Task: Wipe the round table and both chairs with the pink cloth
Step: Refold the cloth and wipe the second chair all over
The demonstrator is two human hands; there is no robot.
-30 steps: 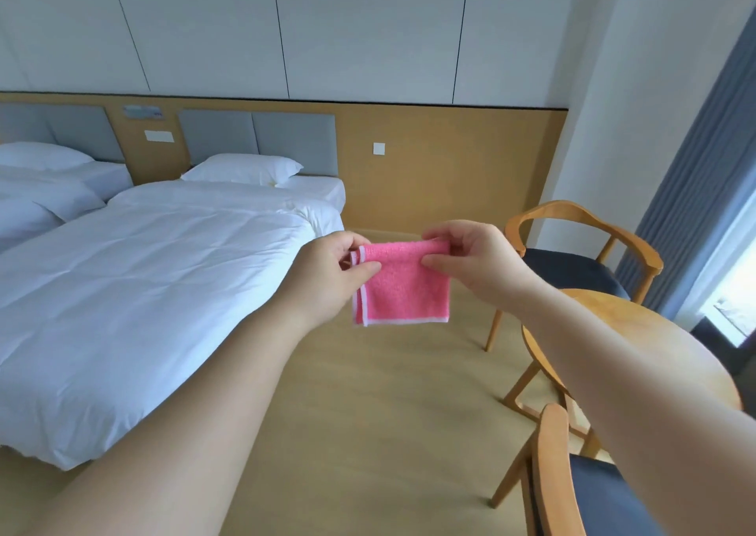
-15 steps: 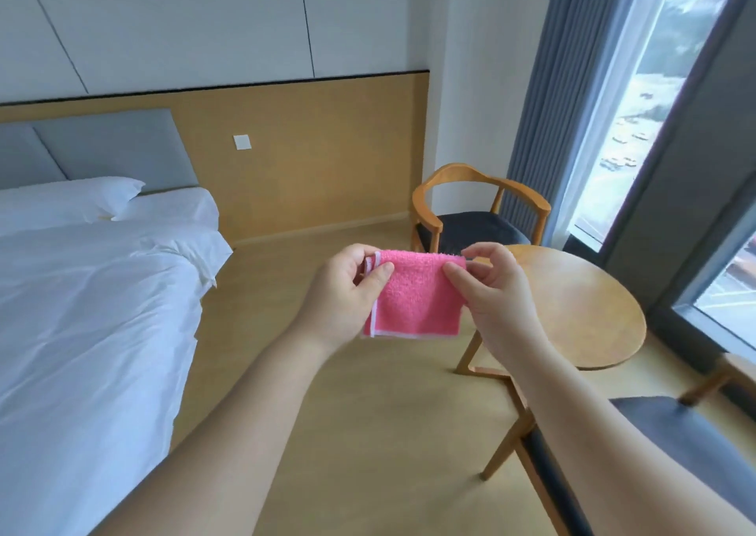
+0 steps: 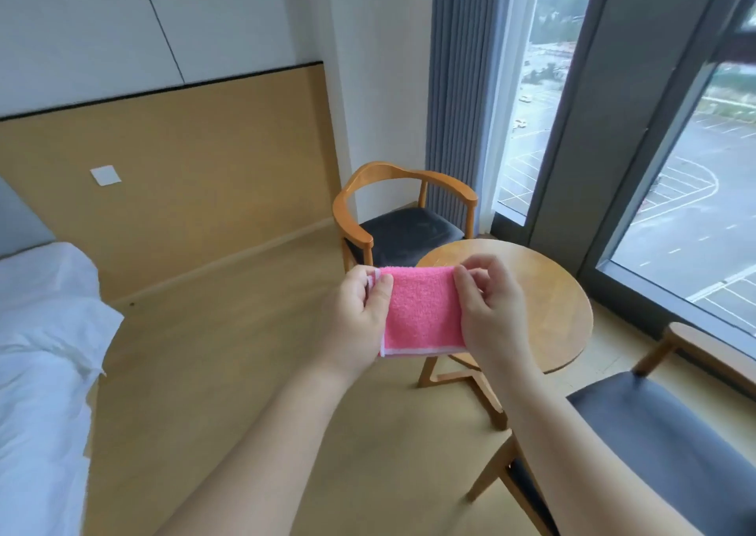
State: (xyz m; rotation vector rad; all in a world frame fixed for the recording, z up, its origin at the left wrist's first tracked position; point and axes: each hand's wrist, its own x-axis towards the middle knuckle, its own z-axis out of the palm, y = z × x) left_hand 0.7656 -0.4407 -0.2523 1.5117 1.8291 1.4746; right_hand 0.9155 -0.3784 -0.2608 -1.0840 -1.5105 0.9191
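Note:
A folded pink cloth [image 3: 421,310] with a white hem hangs in the air in front of me. My left hand [image 3: 360,314] pinches its left edge and my right hand [image 3: 491,310] pinches its right edge. Behind and below the cloth stands the round wooden table [image 3: 560,290], its near left part hidden by my hands. A wooden armchair with a dark seat [image 3: 405,224] stands beyond the table by the wall. A second chair with a dark seat [image 3: 662,441] is at the lower right, close to me.
A bed with white bedding [image 3: 45,364] fills the left edge. Wooden floor [image 3: 245,351] lies between the bed and the table. A grey curtain [image 3: 462,85] and tall windows [image 3: 695,188] run along the right side.
The view has swung to the right, from the beds toward the table, chairs and window. Both hands still hold the pink cloth in front of me.

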